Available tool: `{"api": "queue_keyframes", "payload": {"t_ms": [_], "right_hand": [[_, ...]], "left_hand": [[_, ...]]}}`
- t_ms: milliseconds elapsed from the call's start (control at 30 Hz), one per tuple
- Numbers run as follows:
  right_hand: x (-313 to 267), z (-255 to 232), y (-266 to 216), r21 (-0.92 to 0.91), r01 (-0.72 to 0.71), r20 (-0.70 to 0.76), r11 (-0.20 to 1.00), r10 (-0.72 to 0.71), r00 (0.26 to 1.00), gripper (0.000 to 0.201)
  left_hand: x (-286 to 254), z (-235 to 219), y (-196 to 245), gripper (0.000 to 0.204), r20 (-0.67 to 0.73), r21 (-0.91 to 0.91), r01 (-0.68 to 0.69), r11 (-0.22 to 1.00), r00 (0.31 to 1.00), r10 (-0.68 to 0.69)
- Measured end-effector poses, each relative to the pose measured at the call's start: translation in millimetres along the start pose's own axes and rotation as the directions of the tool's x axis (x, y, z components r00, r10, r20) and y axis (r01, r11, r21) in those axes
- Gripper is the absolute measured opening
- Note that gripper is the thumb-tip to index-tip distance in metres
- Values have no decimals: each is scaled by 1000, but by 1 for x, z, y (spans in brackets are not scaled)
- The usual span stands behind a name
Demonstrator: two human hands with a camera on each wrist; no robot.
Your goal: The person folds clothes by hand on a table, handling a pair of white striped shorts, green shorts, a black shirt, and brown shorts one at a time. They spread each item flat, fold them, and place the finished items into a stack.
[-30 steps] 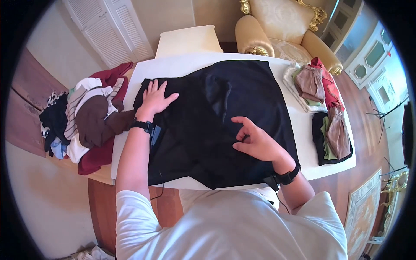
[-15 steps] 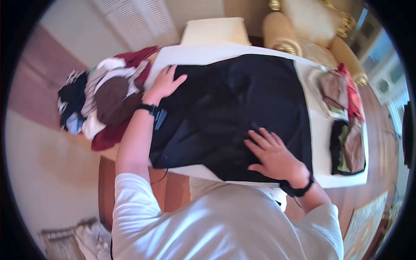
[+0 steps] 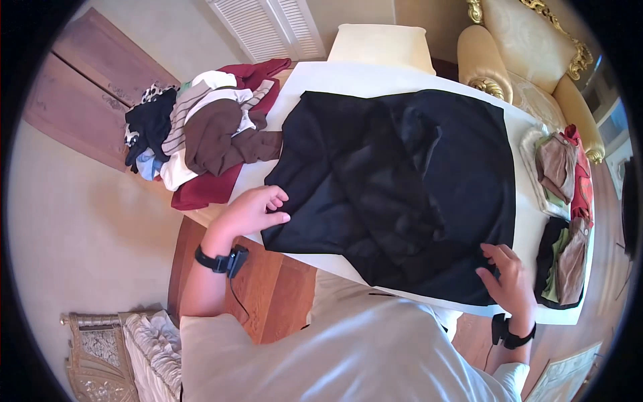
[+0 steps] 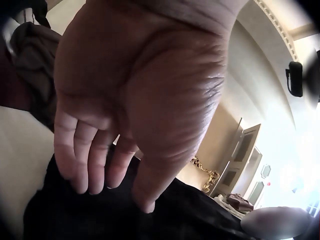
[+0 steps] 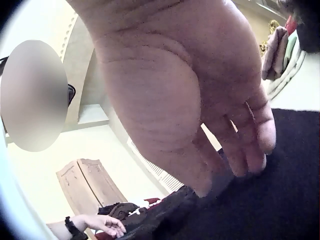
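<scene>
A large black garment point(image 3: 375, 181) lies spread over the white tabletop, with shallow creases and a fold line through its middle. My left hand point(image 3: 258, 211) is at its lower left edge, the thumb apart from loosely bent fingers. In the left wrist view that palm point(image 4: 145, 100) faces the camera, and the fingertips hang over the black cloth with nothing between them. Near the garment's lower right corner is my right hand point(image 3: 508, 275), thumb and forefinger parted. Its fingertips point(image 5: 250, 167) are right at the cloth in the right wrist view, and dark fabric overlaps the forefinger's tip.
A loose heap of clothes point(image 3: 214, 134), brown, white, maroon and black, lies left of the garment. On the right are folded clothes in two stacks, one at the back point(image 3: 556, 167) and one nearer point(image 3: 566, 264). A cream stool point(image 3: 382, 47) and a gold armchair point(image 3: 529, 60) stand beyond the white tabletop point(image 3: 321, 74).
My left hand has come from the garment's upper left down to its lower left edge. The right hand has moved off the cloth's middle towards its lower right corner. The head view has shifted.
</scene>
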State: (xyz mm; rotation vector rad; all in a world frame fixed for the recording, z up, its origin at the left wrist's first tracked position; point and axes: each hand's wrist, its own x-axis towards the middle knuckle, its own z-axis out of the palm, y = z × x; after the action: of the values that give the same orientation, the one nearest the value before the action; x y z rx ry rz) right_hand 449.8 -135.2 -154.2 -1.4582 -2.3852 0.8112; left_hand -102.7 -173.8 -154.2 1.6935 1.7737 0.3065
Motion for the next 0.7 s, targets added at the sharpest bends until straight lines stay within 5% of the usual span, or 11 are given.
{"api": "queue_keyframes", "payload": {"t_ms": [133, 300, 367, 533, 700], "right_hand": [[22, 28, -42, 181, 72, -66, 981, -61, 996, 59], [44, 70, -44, 32, 220, -124, 975, -215, 969, 62], [44, 67, -43, 149, 234, -106, 961, -219, 970, 61], [27, 36, -26, 234, 96, 10, 968, -101, 995, 59], [-9, 0, 21, 21, -107, -149, 994, 109, 983, 58]], "left_hand": [[-1, 17, 11, 41, -72, 99, -95, 991, 992, 102], [2, 27, 6, 38, -117, 157, -116, 981, 984, 135], [-1, 28, 8, 37, -126, 140, -91, 986, 986, 109], [-5, 46, 10, 35, -238, 181, -140, 973, 954, 181], [-32, 64, 40, 21, -334, 87, -127, 988, 931, 149]]}}
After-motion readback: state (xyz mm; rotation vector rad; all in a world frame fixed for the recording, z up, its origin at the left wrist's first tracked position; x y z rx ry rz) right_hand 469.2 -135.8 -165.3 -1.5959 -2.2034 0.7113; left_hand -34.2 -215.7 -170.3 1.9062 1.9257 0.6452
